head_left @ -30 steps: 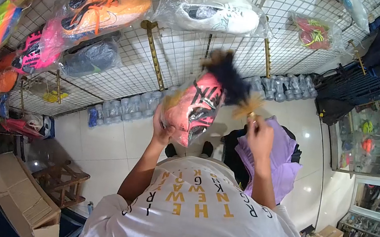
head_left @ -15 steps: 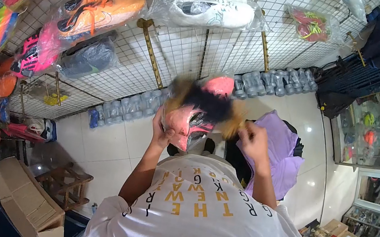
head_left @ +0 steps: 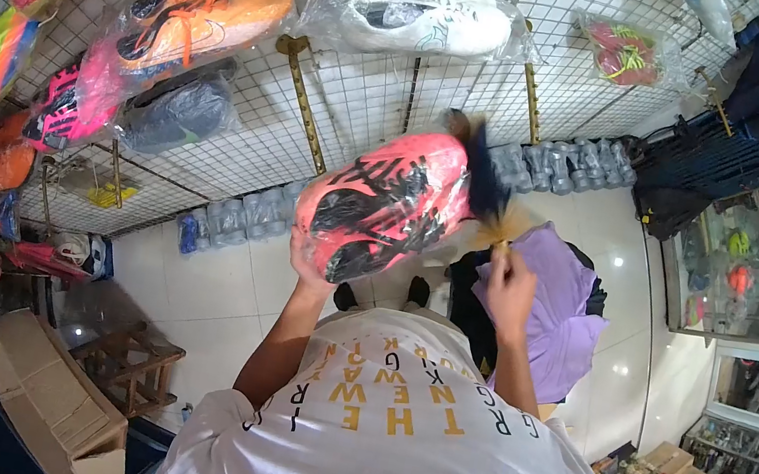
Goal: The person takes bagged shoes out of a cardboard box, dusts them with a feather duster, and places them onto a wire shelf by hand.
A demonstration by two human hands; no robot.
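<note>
My left hand (head_left: 306,260) is closed around the near left end of a pair of pink and black sports shoes (head_left: 385,203) in clear plastic wrap. The shoes are tilted, and some of my fingers are hidden behind them. With my right hand (head_left: 510,289) I grip the short end of a feather duster (head_left: 487,177). Its dark and tan feathers are blurred and stand close along the right side of the shoes. Whether they touch the plastic I cannot tell.
A white wire grid (head_left: 363,102) ahead carries wrapped shoes, among them an orange pair (head_left: 215,20) and a white shoe (head_left: 427,22). Grey wrapped items (head_left: 554,166) line its foot. Purple cloth (head_left: 555,309) lies at right, a cardboard box (head_left: 57,394) at left, and a glass cabinet (head_left: 752,252) far right.
The shoes have turned, now showing a broad side to me. The feather duster has swept from across them to their right side. My right hand has shifted only slightly.
</note>
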